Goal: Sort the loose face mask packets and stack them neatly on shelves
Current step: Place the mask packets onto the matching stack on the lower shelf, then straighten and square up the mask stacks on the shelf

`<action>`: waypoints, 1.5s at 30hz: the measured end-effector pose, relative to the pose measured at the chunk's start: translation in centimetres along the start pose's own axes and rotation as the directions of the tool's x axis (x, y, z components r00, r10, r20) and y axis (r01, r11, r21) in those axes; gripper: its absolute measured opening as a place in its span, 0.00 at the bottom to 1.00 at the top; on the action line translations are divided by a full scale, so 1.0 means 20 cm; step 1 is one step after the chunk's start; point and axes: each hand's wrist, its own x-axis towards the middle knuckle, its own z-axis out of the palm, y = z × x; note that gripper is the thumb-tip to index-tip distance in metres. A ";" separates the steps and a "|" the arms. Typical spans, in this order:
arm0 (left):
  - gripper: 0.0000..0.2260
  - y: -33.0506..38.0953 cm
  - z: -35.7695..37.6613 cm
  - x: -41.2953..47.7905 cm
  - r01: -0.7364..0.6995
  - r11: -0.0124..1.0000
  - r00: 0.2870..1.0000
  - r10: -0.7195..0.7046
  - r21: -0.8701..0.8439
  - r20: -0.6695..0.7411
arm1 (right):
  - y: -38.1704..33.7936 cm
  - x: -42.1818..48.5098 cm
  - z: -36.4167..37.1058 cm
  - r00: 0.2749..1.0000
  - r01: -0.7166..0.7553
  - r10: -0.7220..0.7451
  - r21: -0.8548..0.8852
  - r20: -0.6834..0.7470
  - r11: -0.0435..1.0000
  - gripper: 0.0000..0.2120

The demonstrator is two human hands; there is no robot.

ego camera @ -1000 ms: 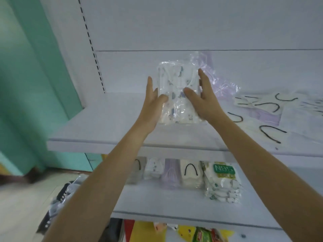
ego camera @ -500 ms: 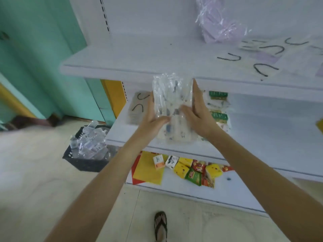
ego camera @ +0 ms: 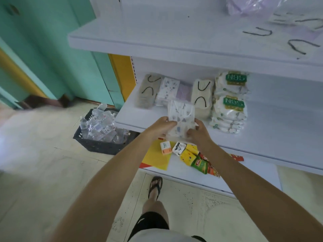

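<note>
- Left hand (ego camera: 161,125) and right hand (ego camera: 197,132) both grip the clear plastic packet of patterned white face masks (ego camera: 180,119), fingers curled round its lower edges.
- Packet is upright, over the front edge of the white middle shelf (ego camera: 262,137).
- Behind it: row of stacked mask packets; green-labelled N95 packs (ego camera: 230,102) on the right.
- Dark plastic crate of loose clear packets (ego camera: 101,131) on the floor, left.

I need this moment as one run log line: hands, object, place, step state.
left hand grips patterned mask packets | right hand grips them too | place: at middle shelf front edge | step: not yet stacked
</note>
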 end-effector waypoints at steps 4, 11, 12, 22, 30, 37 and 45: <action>0.20 0.06 -0.15 0.27 -0.102 0.994 0.992 0.104 0.031 -0.077 | -0.10 0.32 0.08 0.999 0.007 -0.004 0.060 -0.046 0.998 0.31; 0.24 0.17 -0.40 0.88 -0.344 0.911 0.894 0.391 0.227 -0.218 | -0.29 0.97 0.31 0.984 0.154 -0.153 0.004 -0.096 0.988 0.24; 0.23 0.17 -0.43 0.96 -0.359 0.886 0.877 0.428 0.294 -0.218 | -0.30 1.06 0.34 0.977 0.175 -0.178 -0.041 -0.116 0.984 0.22; 0.16 0.01 -0.54 1.44 -0.229 0.544 0.927 0.374 0.807 0.011 | -0.17 1.50 0.51 0.967 0.037 -0.122 -0.352 -0.224 0.935 0.24; 0.23 -0.03 -0.58 1.42 -0.131 0.433 0.947 0.322 0.892 -0.017 | -0.14 1.50 0.50 0.985 0.021 -0.112 -0.547 -0.133 0.837 0.27; 0.25 0.00 -0.58 1.28 -0.174 0.504 0.921 0.388 0.846 -0.041 | -0.13 1.32 0.34 0.959 0.152 -0.267 -0.622 -0.095 0.768 0.31; 0.19 0.08 -0.52 0.74 -0.480 0.271 0.740 0.636 0.834 0.219 | -0.22 0.68 -0.04 0.859 0.461 -0.396 -0.827 0.325 0.322 0.27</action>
